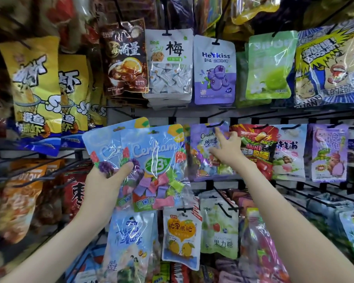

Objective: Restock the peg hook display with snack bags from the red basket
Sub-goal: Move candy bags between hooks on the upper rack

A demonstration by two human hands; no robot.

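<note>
While the left hand [108,176] grips two blue candy bags [151,152] near their lower left corner, thumb across the front, at centre-left of the frame, neither bag hangs on a peg yet. The right hand [227,149] holds nothing: its index finger stretches up to the hook [215,125] carrying the purple bag [200,144] at centre, with the thumb spread against that bag. Most pegs around are stocked, so I'd judge the restocking well on, with at least these two bags left. The red basket is out of sight, and the frame's left edge is blurred.
</note>
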